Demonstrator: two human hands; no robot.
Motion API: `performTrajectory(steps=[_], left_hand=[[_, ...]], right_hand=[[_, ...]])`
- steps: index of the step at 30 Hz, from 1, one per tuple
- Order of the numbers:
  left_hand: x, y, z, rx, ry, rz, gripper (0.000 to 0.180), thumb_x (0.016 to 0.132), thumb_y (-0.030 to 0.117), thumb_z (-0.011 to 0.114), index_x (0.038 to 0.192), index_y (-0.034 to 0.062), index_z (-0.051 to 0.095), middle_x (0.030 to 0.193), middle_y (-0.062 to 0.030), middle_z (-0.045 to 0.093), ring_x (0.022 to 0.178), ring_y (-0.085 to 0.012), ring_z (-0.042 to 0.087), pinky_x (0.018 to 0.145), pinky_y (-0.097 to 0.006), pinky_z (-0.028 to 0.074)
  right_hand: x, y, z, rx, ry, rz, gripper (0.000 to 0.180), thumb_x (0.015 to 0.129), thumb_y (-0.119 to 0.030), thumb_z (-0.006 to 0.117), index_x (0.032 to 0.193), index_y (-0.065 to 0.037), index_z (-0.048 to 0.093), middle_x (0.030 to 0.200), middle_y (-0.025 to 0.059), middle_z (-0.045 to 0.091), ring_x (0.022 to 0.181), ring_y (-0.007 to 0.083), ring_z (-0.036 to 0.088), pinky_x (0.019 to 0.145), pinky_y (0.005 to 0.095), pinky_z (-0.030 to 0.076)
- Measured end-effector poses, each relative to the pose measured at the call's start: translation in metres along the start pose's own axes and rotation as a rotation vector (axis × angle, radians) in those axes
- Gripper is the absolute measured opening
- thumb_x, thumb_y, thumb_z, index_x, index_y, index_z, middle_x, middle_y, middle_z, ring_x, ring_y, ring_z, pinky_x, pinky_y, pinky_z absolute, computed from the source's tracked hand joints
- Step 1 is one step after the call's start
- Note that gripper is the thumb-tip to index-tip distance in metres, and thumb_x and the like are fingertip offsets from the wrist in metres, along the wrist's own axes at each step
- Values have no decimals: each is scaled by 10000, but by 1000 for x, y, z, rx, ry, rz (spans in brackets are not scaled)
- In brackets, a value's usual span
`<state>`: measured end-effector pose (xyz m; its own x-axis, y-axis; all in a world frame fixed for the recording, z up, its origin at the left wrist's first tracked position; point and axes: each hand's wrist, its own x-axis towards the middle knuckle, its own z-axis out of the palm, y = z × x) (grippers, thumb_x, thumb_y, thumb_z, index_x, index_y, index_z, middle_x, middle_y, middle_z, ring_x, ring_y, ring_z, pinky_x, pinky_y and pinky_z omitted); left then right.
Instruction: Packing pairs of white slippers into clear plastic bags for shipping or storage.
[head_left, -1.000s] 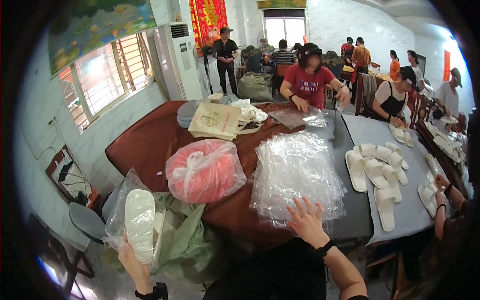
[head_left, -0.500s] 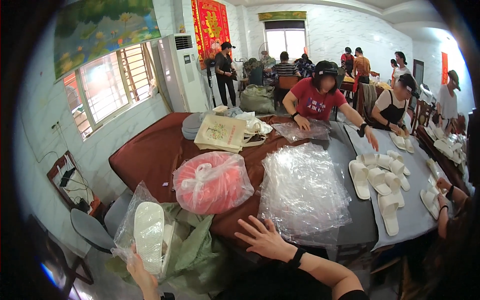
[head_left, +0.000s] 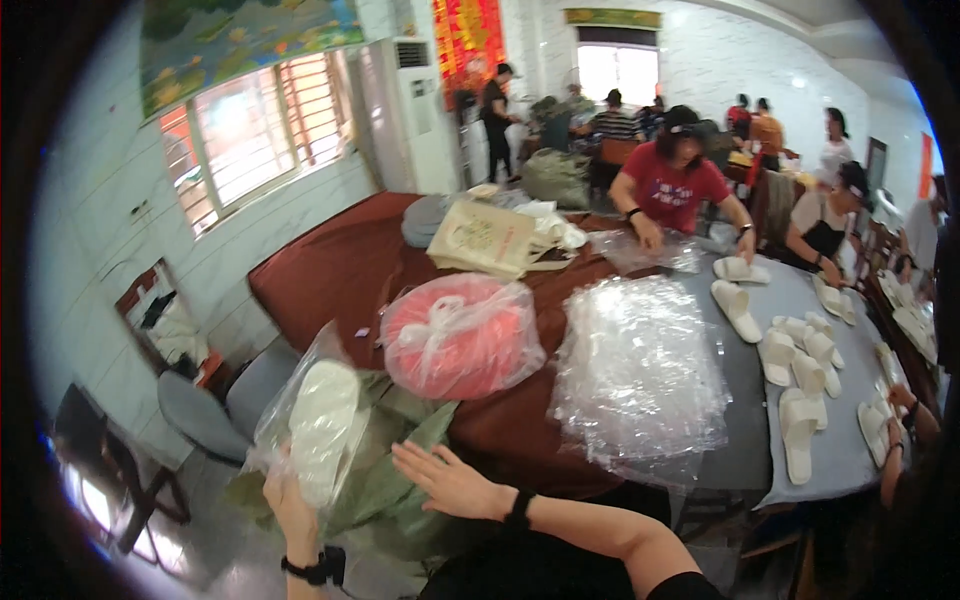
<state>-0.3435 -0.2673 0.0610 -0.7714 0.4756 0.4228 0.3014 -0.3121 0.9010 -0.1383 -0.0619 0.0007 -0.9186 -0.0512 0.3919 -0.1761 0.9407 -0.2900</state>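
At the lower left, my left hand (head_left: 290,508) is closed on the near end of a clear plastic bag (head_left: 276,418). Inside it is a pair of white slippers (head_left: 327,425), one sole facing up. Just to the right, my right hand (head_left: 455,482) reaches across with its fingers stretched out and nothing in them. It is apart from the bag, over a crumpled green sack (head_left: 370,515) below the table edge. On the table lies a wide stack of flat clear plastic bags (head_left: 640,370), to the right of and beyond my right hand.
A pink bundle in clear plastic (head_left: 462,340) and a cream tote bag (head_left: 482,238) rest on the brown tablecloth (head_left: 330,262). White slippers (head_left: 800,425) lie on the grey cloth at right. Across the table a person in red (head_left: 680,185) handles slippers and plastic. Grey chairs (head_left: 205,415) stand at left.
My right hand has moved left, away from the stack of plastic bags, toward the bagged slippers. The view has shifted left. The person in red has set slippers down on the grey cloth.
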Motion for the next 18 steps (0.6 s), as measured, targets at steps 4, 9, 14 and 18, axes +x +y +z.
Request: performTrajectory(steps=[4,9,14,18], left_hand=[[21,-3,0,361,-53,182,374,1033,108,458,1333,-66,598,1272,-140,665,1189,-201,591,1063,-323,409],[23,26,19,498,-177,137,365,1023,123,467,1325,-29,606,1211,-154,706,1082,-236,669,957,-348,486],[25,-9,21,625,-445,206,340,996,97,476,1278,-37,612,1129,-181,714,1023,-263,690,892,-346,512],[10,-28,37,563,-479,85,359,930,24,485,1261,-30,613,1127,-252,688,1027,-384,692,889,-357,521]], right_hand=[[33,-7,47,-298,-162,285,836,786,-174,702,1525,-4,348,1272,84,641,1232,264,515,962,461,389],[-4,-7,48,-153,-116,-156,61,729,-154,666,742,-115,711,911,17,615,974,225,531,919,413,377],[-37,-21,50,-17,-403,-202,116,742,-156,698,845,-110,722,1147,68,642,919,254,617,894,395,401],[-35,-54,43,-97,-504,-108,501,766,-129,682,1263,-78,653,1013,89,714,720,260,643,853,407,397]])
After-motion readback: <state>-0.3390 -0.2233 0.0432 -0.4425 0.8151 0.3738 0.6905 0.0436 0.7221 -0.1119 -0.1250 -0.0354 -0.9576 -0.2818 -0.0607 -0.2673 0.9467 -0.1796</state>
